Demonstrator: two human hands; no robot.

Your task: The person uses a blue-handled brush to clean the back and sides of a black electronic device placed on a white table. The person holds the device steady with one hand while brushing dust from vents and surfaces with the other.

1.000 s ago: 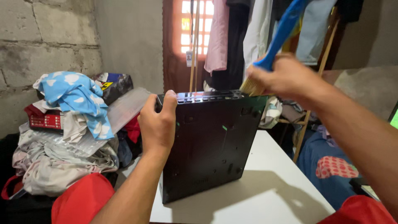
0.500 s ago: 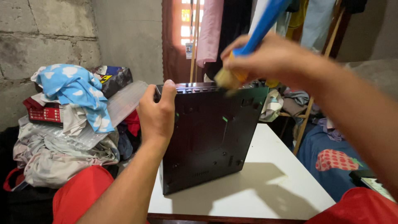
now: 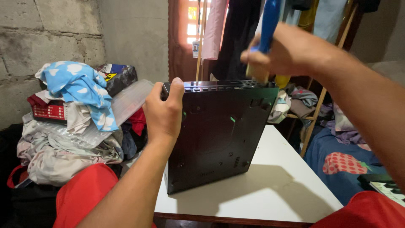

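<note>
A black metal electronics case (image 3: 219, 135) stands on edge on a white table (image 3: 270, 190), its flat bottom panel facing me. My left hand (image 3: 163, 114) grips its upper left corner, thumb over the top edge. My right hand (image 3: 287, 48) holds a blue-handled paintbrush (image 3: 268, 25) upright. The brush's bristles (image 3: 256, 75) press on the slotted top edge of the case, near its right end.
A heap of clothes with a blue cloud-print cloth (image 3: 80, 90) lies at left against a block wall. Garments hang from a rack (image 3: 236, 33) behind the table. A blue strawberry-print fabric (image 3: 341, 164) lies at right. Red shorts (image 3: 84, 190) show at the bottom.
My right hand swept the brush along the case's top edge, left to the middle, then back toward the right end. The handle now stands more upright. My left hand kept its grip.
</note>
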